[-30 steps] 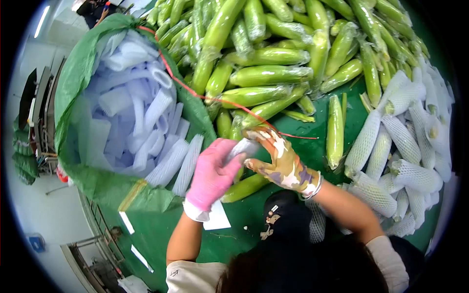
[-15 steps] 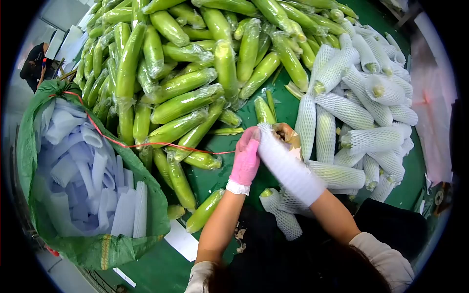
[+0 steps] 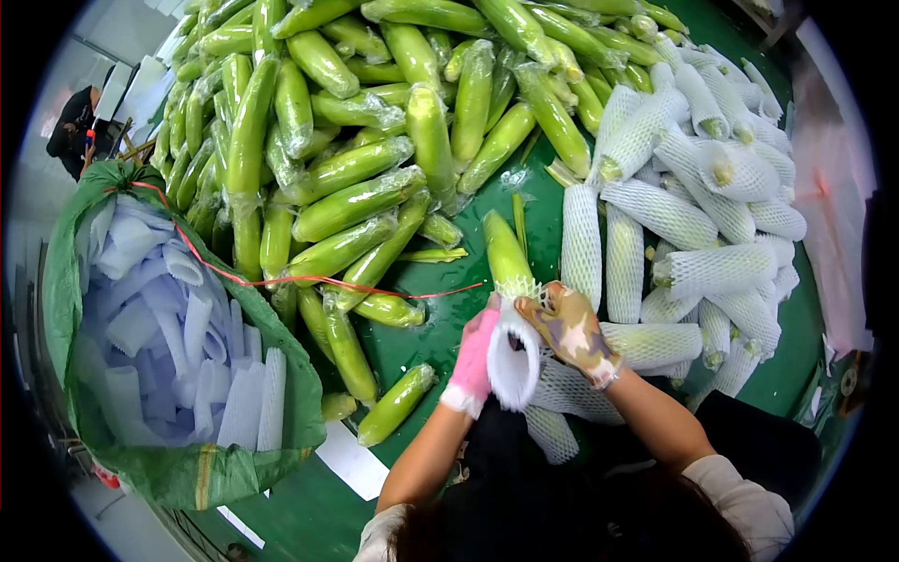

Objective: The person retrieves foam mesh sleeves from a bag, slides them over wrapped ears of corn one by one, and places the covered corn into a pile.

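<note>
Head camera view: at the middle of the frame, slightly right and below centre, two gloved hands work together on a white foam net sleeve (image 3: pixel 513 370). The left hand (image 3: pixel 476 348), in a pink glove, grips the sleeve along its left side. The right hand (image 3: pixel 569 326), in a camouflage-patterned glove, pinches the sleeve's upper edge from the right, with its fingers curled around the mesh. The sleeve's upper end is around the lower end of a long green vegetable (image 3: pixel 506 248), which lies on the green desk (image 3: pixel 426 348) and points toward the top of the frame; most of its length is outside the mesh. The sleeve's other end gapes as a round opening toward the bottom of the frame.

A thin green stalk (image 3: pixel 520 227) lies just beside the vegetable. Across the top and upper left, a heap of film-wrapped green vegetables (image 3: pixel 361 178) is piled up. Down the right side is a pile of sleeved vegetables (image 3: pixel 698 211), one of them near the right hand. At the left, a green sack (image 3: pixel 145 476) stands open, full of loose foam sleeves (image 3: pixel 192 347), and a red string (image 3: pixel 328 279) runs from its top toward the centre. White paper (image 3: pixel 351 464) lies at the lower left of centre. At the upper left edge, another person (image 3: pixel 73 136) appears in dark clothing.
</note>
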Motion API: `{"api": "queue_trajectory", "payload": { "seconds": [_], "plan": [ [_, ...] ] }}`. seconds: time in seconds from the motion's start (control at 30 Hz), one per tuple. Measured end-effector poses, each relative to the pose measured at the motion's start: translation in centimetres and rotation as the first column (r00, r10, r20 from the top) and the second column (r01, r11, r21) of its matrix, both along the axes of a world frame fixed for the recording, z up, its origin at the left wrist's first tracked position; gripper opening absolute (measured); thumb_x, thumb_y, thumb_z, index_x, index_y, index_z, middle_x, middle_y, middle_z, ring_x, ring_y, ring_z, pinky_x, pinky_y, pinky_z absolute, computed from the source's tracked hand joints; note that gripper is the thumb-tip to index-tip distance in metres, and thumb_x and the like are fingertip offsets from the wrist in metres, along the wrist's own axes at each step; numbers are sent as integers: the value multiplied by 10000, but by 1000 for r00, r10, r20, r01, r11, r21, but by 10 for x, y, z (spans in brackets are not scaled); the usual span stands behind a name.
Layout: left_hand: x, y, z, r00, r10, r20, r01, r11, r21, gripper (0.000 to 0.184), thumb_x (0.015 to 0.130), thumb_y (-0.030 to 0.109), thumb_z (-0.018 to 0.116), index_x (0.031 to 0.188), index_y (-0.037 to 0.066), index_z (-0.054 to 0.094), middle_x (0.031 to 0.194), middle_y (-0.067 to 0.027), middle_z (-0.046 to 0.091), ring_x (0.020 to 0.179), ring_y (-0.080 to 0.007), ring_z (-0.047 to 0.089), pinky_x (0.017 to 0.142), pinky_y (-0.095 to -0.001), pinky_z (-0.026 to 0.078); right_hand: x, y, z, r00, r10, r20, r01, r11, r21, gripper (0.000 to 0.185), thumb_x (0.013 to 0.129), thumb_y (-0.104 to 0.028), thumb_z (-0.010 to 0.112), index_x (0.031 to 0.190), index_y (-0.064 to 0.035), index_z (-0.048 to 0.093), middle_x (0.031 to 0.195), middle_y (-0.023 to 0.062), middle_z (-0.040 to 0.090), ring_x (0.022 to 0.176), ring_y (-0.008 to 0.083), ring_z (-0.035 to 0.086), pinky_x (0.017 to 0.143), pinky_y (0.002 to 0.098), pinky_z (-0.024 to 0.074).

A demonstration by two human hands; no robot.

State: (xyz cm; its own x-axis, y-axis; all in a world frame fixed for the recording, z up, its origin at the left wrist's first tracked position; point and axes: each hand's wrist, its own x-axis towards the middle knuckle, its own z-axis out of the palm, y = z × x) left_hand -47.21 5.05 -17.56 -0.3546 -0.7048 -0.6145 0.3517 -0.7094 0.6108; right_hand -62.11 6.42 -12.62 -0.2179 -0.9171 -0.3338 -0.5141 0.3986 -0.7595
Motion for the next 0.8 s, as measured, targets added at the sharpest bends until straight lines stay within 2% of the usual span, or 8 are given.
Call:
{"api": "queue_trajectory", "payload": {
  "seconds": [0.07, 0.2, 0.33, 0.37, 0.53, 0.6, 0.77, 0.8],
  "plan": [
    [9, -8, 83, 982, 77, -172, -29, 964, 265, 447, 960, 425, 484, 1150, 30, 572, 963, -70, 635, 849, -159, 609, 757, -289, 500, 7, -14, 50, 999, 34, -29, -34, 999, -5, 417, 840, -421, 618, 847, -13, 535, 644, 207, 578, 614, 385, 597, 558, 441, 442],
    [10, -36, 32, 760, 213, -614, -193, 976, 99, 390, 985, 234, 418, 1339, 68, 416, 1321, -103, 505, 1235, -254, 459, 1044, -377, 376, 8, -74, 51, 995, 89, 43, -61, 894, -444, 347, 815, -329, 649, 866, 5, 574, 732, 208, 615, 613, 311, 606, 566, 387, 453],
    [15, -77, 17, 864, 458, -208, -461, 887, 39, 340, 924, 121, 512, 1244, 6, 515, 1212, -142, 582, 1045, -261, 604, 913, -366, 489, 14, -135, -40, 775, 249, 581, -16, 926, -377, 56, 798, -69, 612, 776, -36, 572, 740, 27, 583, 613, 145, 507, 582, 276, 423],
    [16, -81, -6, 915, 395, 83, -312, 823, -475, 307, 911, 104, 522, 1197, -3, 550, 1138, -132, 615, 988, -251, 624, 876, -352, 503, 22, -150, -81, 705, 78, 705, 187, 938, -291, 70, 794, -51, 613, 757, -42, 554, 729, 20, 573, 617, 128, 505, 583, 266, 424],
    [-4, -103, -10, 847, 531, 6, -492, 788, -370, 248, 888, 73, 488, 1092, -5, 606, 1102, -94, 635, 993, -239, 618, 854, -339, 500, 24, -140, -58, 695, -293, 657, 530, 825, -193, 155, 810, -123, 679, 787, 3, 591, 748, 28, 600, 687, 118, 555, 642, 261, 446],
    [-10, -103, 3, 787, 597, -153, -615, 743, -264, 260, 914, 103, 477, 1121, -13, 584, 1135, -100, 617, 1041, -239, 592, 891, -360, 478, 38, -114, -23, 367, -223, 903, 719, 684, -123, 167, 856, -136, 662, 873, 10, 584, 847, 45, 601, 805, 107, 557, 721, 251, 458],
    [-20, -90, 3, 781, 560, 277, -273, 704, -656, 141, 916, 111, 494, 990, 3, 548, 933, -45, 572, 902, -157, 505, 814, -295, 411, 38, -96, -56, 802, -258, 538, 533, 717, -450, 144, 911, -120, 596, 970, 6, 555, 908, 61, 600, 874, 98, 555, 779, 232, 456],
    [-21, -96, 4, 740, 574, 351, -204, 688, -696, 93, 903, 83, 508, 886, 1, 548, 821, -21, 553, 783, -117, 494, 733, -248, 412, 36, -104, -61, 530, -157, 833, 631, 730, -264, 115, 907, -104, 594, 954, -3, 562, 885, 59, 599, 833, 100, 557, 752, 228, 457]
  ]
}}
